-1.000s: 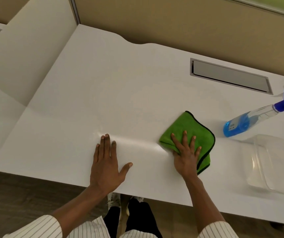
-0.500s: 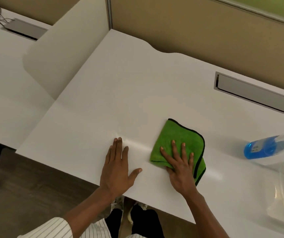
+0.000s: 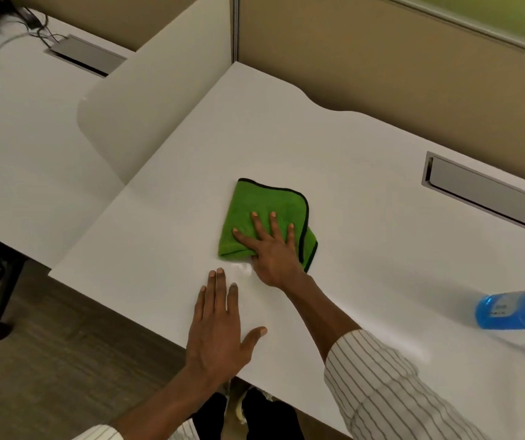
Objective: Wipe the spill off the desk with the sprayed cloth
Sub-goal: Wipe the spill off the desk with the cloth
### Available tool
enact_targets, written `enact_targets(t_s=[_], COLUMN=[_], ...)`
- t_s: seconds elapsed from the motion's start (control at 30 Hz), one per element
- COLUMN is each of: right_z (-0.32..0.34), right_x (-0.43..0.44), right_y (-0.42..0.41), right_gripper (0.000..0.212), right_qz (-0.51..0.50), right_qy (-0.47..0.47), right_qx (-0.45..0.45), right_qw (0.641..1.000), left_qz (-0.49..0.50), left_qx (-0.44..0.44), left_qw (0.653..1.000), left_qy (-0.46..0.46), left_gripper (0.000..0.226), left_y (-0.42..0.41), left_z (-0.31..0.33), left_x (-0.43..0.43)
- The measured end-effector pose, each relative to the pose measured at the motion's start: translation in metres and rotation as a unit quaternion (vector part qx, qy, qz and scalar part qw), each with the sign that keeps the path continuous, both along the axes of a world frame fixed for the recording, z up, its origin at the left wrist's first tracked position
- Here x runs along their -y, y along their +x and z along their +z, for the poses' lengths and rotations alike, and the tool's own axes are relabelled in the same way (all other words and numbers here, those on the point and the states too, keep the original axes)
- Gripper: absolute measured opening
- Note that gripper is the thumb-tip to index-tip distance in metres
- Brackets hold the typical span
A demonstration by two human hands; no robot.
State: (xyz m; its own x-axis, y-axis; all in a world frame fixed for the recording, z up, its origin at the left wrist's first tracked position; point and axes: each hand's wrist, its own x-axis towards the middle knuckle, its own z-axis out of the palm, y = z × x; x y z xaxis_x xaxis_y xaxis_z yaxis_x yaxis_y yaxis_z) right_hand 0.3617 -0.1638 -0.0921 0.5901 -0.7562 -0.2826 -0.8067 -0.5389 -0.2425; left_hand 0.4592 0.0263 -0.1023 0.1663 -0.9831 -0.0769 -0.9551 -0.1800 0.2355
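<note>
So my right hand [image 3: 272, 252] has pushed the folded green microfibre cloth with the black edging [image 3: 264, 217] further away from me and leftward across the white laminate desk [image 3: 350, 147] compared with a second ago, when it sat closer to the front edge. The grip there isn't really a grasp: fingers spread flat, palm pressing the cloth down, nothing pinched. My left hand [image 3: 219, 325] is open too, flat on the desk just on my side of the cloth, holding nothing and bracing me, same as before.

What the move left behind: a small wet smear [image 3: 242, 267] right at the near corner of the cloth, between my two hands. The long shiny streak from a second ago seems mostly gone, so I'd guess the bulk of the spill is up. That little patch probably needs one more pass back toward me.

The blue spray bottle [image 3: 515, 308] lies well off to the right of the cloth, out of the way.
</note>
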Motion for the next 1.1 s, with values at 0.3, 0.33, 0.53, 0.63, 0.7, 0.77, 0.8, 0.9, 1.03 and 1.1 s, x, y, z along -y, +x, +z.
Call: enact_targets(t_s=[0.3, 0.33, 0.53, 0.63, 0.7, 0.77, 0.8, 0.9, 1.03, 1.1], right_z=[0.007, 0.007, 0.006, 0.006, 0.005, 0.003, 0.002, -0.001, -0.003, -0.002], right_x=[0.068, 0.071, 0.056, 0.018, -0.015, -0.053, -0.072, -0.128, -0.164, -0.154], right_y=[-0.030, -0.043, -0.136, -0.164, -0.169, -0.166, -0.164, -0.165, -0.183, -0.191], right_gripper=[0.071, 0.070, 0.072, 0.079, 0.081, 0.082, 0.082, 0.090, 0.099, 0.098], right_qz=[-0.149, -0.173, -0.342, -0.397, -0.404, -0.371, -0.346, -0.274, -0.279, -0.296], right_qy=[0.010, 0.010, 0.020, 0.016, 0.000, -0.028, -0.036, -0.041, -0.038, -0.026], right_qx=[-0.016, -0.020, -0.016, -0.019, -0.031, -0.043, -0.036, -0.004, 0.017, 0.012], right_qw=[0.989, 0.985, 0.939, 0.918, 0.914, 0.927, 0.937, 0.961, 0.960, 0.955], left_qz=[0.016, 0.015, -0.044, -0.055, -0.053, -0.053, -0.055, -0.060, -0.058, -0.057], left_qx=[-0.029, -0.039, -0.030, -0.034, -0.038, -0.036, -0.036, -0.039, -0.048, -0.039], left_qw=[0.999, 0.999, 0.999, 0.997, 0.997, 0.997, 0.996, 0.996, 0.996, 0.997], left_qy=[0.029, 0.034, 0.010, 0.030, 0.042, 0.052, 0.056, 0.062, 0.053, 0.045], left_gripper=[0.109, 0.110, 0.105, 0.105, 0.105, 0.106, 0.106, 0.107, 0.106, 0.106], left_y=[-0.006, -0.008, -0.026, -0.030, -0.032, -0.032, -0.031, -0.029, -0.030, -0.030], left_z=[0.001, 0.002, 0.004, 0.003, 0.003, 0.004, 0.004, 0.005, 0.009, 0.009], left_x=[0.004, 0.005, 0.010, 0.011, 0.011, 0.012, 0.013, 0.014, 0.014, 0.015])
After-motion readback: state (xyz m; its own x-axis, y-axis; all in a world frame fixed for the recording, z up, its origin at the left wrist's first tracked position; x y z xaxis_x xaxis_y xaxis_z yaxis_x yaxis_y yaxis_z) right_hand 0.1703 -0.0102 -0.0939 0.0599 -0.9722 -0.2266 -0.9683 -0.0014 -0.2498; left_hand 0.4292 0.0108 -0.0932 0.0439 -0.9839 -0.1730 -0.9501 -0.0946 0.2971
